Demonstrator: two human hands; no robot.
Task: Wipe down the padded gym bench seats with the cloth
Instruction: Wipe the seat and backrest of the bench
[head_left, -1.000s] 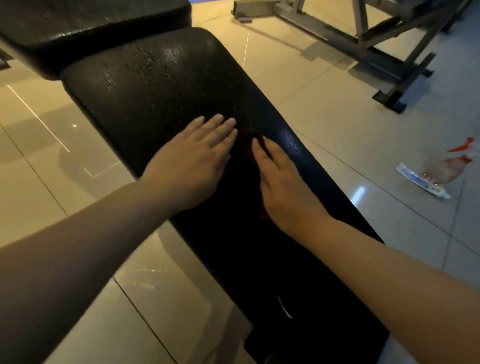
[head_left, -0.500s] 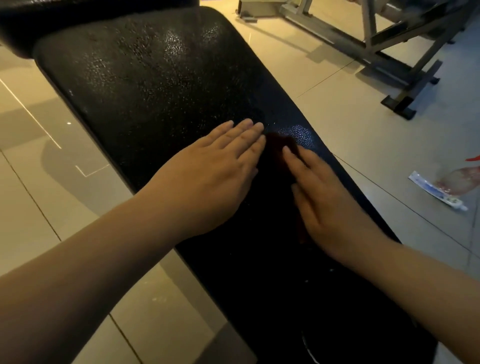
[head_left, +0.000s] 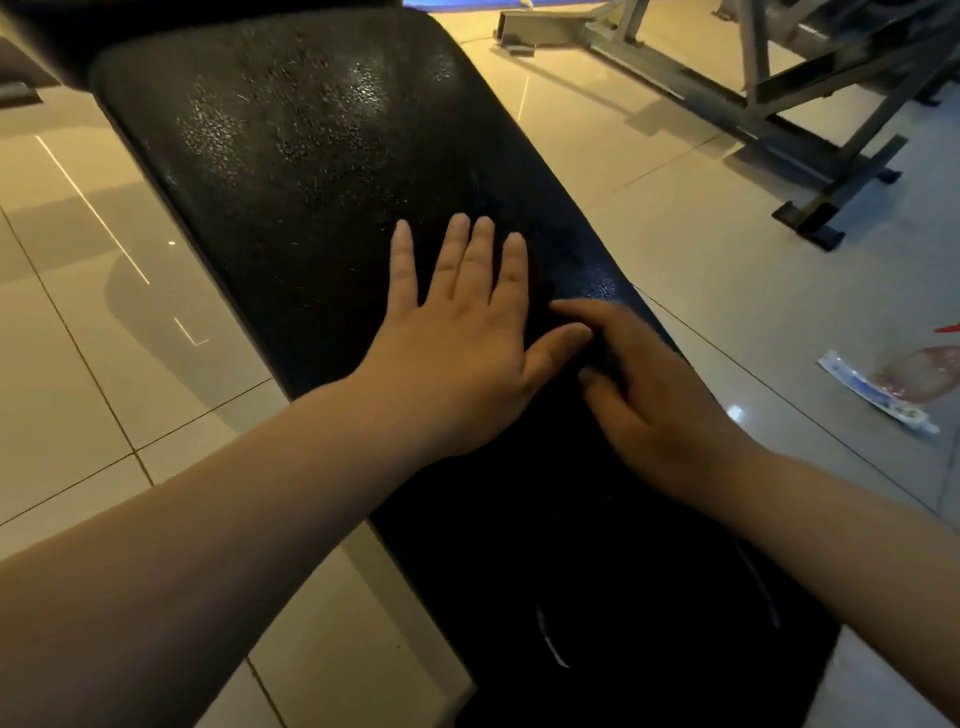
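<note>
My left hand (head_left: 457, 358) lies flat, fingers spread, on the black bench pad (head_left: 291, 156); right hand (head_left: 660, 395) presses beside it. Cloth barely visible, probably under them. Pad looks firm, slick; cloth likely soft: press with palms.

Bare forearms, no sleeves; L grip (head_left: 457, 358), R grip (head_left: 660, 400).

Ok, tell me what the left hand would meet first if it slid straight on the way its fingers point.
Only more of the black padded bench seat: the left hand lies flat, fingers aimed up its glossy, seemingly wet surface. Nothing else shows before the pad's far edge.
</note>
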